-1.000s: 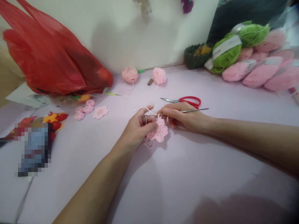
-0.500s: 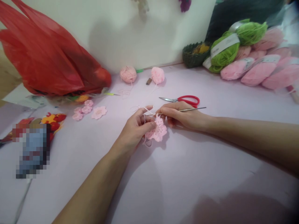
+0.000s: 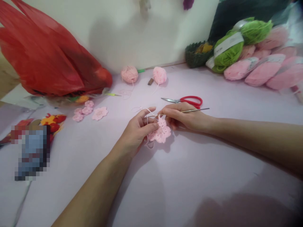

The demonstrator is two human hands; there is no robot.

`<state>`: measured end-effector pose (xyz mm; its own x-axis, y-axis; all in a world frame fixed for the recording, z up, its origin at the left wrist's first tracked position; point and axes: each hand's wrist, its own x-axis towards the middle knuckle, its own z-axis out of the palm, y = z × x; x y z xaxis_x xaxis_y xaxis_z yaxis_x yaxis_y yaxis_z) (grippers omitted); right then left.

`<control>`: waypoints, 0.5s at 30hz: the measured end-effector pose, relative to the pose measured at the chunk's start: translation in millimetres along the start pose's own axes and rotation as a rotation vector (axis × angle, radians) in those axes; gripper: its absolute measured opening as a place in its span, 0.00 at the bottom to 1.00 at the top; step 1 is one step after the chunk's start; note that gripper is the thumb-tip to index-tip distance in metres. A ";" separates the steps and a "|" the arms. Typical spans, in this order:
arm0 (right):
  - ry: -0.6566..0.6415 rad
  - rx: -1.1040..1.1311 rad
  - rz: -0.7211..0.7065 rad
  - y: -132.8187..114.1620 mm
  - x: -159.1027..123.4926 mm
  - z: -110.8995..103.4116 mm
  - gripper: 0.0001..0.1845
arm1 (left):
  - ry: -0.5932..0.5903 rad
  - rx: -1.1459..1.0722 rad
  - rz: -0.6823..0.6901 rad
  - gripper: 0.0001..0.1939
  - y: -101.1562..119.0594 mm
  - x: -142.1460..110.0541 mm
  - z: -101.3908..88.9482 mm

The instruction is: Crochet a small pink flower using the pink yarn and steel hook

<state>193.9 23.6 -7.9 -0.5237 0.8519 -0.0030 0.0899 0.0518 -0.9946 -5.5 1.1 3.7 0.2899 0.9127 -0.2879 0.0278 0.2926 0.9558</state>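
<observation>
Between thumb and fingers my left hand (image 3: 139,126) pinches a pink crocheted flower (image 3: 162,131). Pink yarn (image 3: 149,111) runs over its raised index finger, and a loop hangs below the hand. My right hand (image 3: 184,116) is closed on a thin metal crochet hook (image 3: 196,110), whose shaft sticks out past the knuckles to the right. The hook's front end lies at the flower's upper edge, where yarn meets it; the tip itself is too small to make out. Just behind my right hand lie scissors (image 3: 191,100) with red handles.
Two pink yarn balls (image 3: 160,75) stand at the back by the wall. Finished pink flowers (image 3: 99,113) lie to the left, near a red plastic bag (image 3: 59,60). Green yarn skeins (image 3: 228,52), pink skeins (image 3: 265,70) and a dark green basket (image 3: 195,56) sit at the back right.
The flower has turned slightly and shifted a little right in my left hand, showing more of its face. Both hands keep nearly the same place and grip.
</observation>
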 end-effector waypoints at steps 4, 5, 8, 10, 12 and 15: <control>0.002 0.018 0.014 -0.4 0.1 0.2 0.18 | -0.008 0.007 0.003 0.30 -0.1 -0.3 0.3; 0.003 0.019 0.019 -0.5 0.2 0.4 0.18 | -0.008 0.007 0.002 0.30 0.0 -0.5 0.4; 0.004 0.017 0.034 -0.5 0.3 1.1 0.18 | -0.007 0.008 0.000 0.31 0.0 -1.1 0.3; 0.000 0.006 0.025 0.0 0.3 1.1 0.18 | -0.009 0.017 0.000 0.31 0.0 -1.2 -0.1; -0.008 -0.012 0.000 0.7 0.2 0.8 0.19 | -0.011 0.025 0.005 0.31 0.2 -1.0 -0.3; -0.022 -0.023 -0.015 0.9 0.2 0.1 0.18 | -0.009 0.026 0.007 0.33 0.9 -1.1 0.2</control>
<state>193.8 23.8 -8.8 -0.5436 0.8393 0.0096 0.1012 0.0769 -0.9919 -5.6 0.3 4.9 0.2985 0.9123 -0.2805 0.0507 0.2783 0.9592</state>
